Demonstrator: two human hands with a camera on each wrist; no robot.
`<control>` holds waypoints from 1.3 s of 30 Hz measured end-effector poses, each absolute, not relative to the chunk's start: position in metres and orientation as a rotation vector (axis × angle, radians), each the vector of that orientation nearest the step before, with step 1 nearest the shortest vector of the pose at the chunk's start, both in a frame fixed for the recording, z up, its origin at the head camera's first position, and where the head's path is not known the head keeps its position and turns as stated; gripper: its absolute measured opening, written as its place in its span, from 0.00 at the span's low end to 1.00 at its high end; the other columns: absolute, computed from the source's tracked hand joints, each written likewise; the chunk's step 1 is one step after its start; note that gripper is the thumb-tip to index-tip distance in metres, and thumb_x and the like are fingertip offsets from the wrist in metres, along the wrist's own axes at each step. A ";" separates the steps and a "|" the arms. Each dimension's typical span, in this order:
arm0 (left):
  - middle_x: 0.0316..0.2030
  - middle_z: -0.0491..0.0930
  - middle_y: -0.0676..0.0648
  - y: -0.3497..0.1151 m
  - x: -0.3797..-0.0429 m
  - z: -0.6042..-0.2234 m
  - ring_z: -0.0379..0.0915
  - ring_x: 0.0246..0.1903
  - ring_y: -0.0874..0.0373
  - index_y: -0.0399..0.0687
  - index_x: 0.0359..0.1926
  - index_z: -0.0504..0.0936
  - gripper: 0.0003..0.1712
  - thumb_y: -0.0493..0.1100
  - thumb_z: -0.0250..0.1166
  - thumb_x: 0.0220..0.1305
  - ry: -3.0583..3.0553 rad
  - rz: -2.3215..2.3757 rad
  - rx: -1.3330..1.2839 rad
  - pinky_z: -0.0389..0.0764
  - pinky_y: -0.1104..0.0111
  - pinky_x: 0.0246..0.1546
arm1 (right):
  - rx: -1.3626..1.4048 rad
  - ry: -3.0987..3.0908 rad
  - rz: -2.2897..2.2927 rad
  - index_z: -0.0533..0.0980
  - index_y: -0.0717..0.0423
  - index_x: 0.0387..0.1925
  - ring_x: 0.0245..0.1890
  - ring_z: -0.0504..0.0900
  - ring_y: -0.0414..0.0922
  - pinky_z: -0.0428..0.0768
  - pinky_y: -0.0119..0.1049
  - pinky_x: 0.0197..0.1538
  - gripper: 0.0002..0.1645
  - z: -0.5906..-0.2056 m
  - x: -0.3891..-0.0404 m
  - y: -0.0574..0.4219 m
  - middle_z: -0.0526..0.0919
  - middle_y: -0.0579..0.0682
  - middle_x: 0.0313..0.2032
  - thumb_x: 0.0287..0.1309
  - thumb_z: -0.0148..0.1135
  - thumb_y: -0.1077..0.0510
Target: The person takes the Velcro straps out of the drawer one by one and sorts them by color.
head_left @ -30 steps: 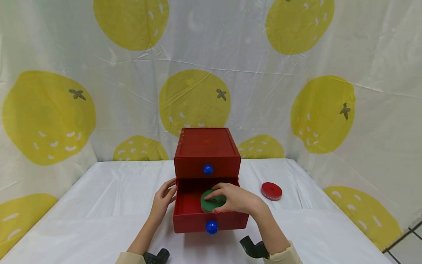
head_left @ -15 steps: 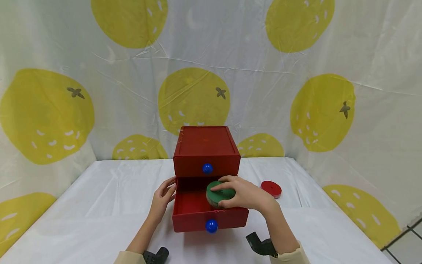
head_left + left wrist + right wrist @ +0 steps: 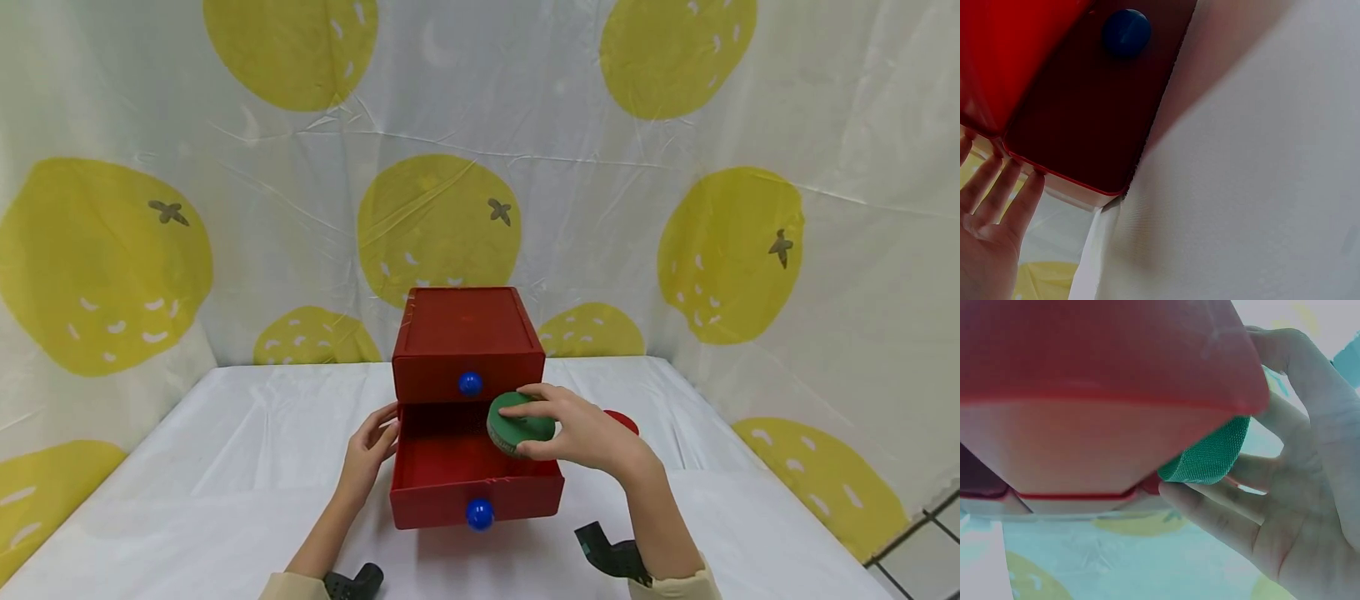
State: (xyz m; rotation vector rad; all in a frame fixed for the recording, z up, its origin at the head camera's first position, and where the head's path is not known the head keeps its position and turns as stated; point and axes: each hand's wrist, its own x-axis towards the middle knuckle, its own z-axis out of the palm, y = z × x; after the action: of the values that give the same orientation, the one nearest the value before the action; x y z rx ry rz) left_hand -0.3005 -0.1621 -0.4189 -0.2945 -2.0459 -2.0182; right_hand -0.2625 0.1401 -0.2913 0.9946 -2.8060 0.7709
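In the head view my right hand (image 3: 588, 429) holds a roll of green ribbon (image 3: 521, 423) between thumb and fingers, over the right side of the pulled-out lower drawer (image 3: 450, 458). The right wrist view shows the roll's woven green edge (image 3: 1213, 453), partly hidden behind the red drawer. My left hand (image 3: 369, 450) rests its fingertips against the left side of the red drawer unit (image 3: 468, 321). Those fingers (image 3: 1025, 200) are fairly straight in the left wrist view. The upper drawer, with its blue knob (image 3: 470, 383), is closed.
A red roll (image 3: 622, 421) lies on the white-covered table (image 3: 712, 517), partly hidden behind my right hand. The lower drawer's blue knob (image 3: 480, 514) sticks out at the front. Behind stands a white curtain (image 3: 577, 208) with yellow fruit prints.
My right hand has lifted the green ribbon roll from inside the lower drawer, moving up and to the right. My left hand has stayed at the unit's side.
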 end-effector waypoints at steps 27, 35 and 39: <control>0.52 0.73 0.50 -0.167 -0.302 -0.421 0.75 0.44 0.72 0.42 0.59 0.67 0.23 0.45 0.53 0.66 -2.035 -1.983 -0.316 0.79 0.74 0.42 | 0.762 -2.641 0.861 0.73 0.47 0.56 0.55 0.68 0.55 0.78 0.46 0.47 0.28 -0.286 -0.273 0.190 0.66 0.55 0.59 0.51 0.64 0.48; 0.53 0.72 0.48 -0.171 -0.300 -0.420 0.74 0.45 0.73 0.44 0.60 0.67 0.23 0.45 0.52 0.66 -2.048 -1.976 -0.276 0.79 0.73 0.43 | 0.638 -2.645 0.814 0.70 0.46 0.58 0.58 0.63 0.59 0.77 0.53 0.48 0.31 -0.291 -0.286 0.200 0.63 0.59 0.61 0.52 0.62 0.44; 0.55 0.71 0.45 -0.171 -0.300 -0.419 0.74 0.45 0.73 0.45 0.60 0.67 0.23 0.46 0.53 0.66 -2.058 -1.981 -0.278 0.79 0.71 0.44 | 0.584 -2.614 0.797 0.70 0.49 0.58 0.58 0.62 0.60 0.76 0.56 0.49 0.31 -0.295 -0.293 0.203 0.63 0.60 0.61 0.52 0.62 0.47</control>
State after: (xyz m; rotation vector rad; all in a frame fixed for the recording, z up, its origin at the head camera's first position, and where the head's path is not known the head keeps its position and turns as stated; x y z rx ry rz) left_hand -0.3005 -0.1707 -0.4190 -0.2781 -2.0579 -1.9810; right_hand -0.2927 0.2032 -0.2948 0.5836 -2.6145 0.7973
